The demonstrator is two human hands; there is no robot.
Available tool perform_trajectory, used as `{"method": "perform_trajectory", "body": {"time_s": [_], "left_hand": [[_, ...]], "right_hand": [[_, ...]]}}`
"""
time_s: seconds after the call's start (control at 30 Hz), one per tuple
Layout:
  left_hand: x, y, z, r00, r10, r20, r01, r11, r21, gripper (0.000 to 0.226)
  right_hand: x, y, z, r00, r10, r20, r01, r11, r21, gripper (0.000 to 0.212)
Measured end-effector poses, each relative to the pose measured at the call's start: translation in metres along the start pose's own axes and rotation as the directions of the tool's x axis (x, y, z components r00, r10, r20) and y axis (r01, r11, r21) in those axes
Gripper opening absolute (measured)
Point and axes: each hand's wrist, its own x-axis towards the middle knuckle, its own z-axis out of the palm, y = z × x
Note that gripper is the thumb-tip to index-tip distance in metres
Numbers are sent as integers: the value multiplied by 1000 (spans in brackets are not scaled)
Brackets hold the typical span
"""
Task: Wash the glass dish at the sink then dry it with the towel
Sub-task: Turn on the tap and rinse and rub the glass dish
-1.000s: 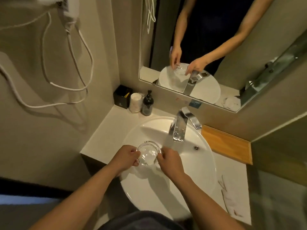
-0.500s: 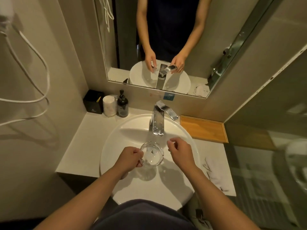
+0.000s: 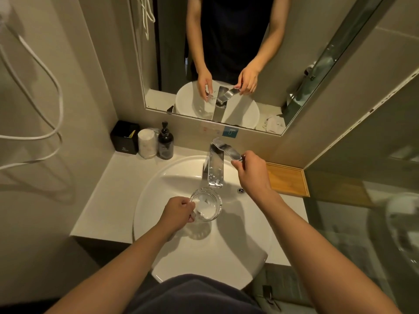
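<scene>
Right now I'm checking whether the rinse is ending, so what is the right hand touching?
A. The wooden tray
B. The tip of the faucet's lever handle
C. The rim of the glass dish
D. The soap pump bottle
B: the right hand pinches the end of the faucet lever, while only the left hand holds the glass dish over the sink.
</scene>
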Motion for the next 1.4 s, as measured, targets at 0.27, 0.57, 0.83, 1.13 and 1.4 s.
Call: {"method": "perform_trajectory", "body": {"time_s": [0.27,0.57,0.83,1.13,1.4], "left_hand": [[-1,0,3,1000,12,-27,-11,998,61,22],[-7,-6,4,998,-12,-63,15,999,39,25],[-16,-7,16,1000,-28,-8,28,999,-32,21],[-4,25,4,978,196,72,-209,908,363,37],[-9,11,13,993,105,59,-119,937,329,30]], "right_hand": [[19,-19,-6,999,-52,2,52,999,3,22],[-82,24,37,966,165,199,-209,952,224,36],[-98,20,77,838,135,529,-348,878,327,32],[-79,26,71,859,20,511,-234,903,359,34],[-82,28,72,860,-24,510,-198,905,376,38]]}}
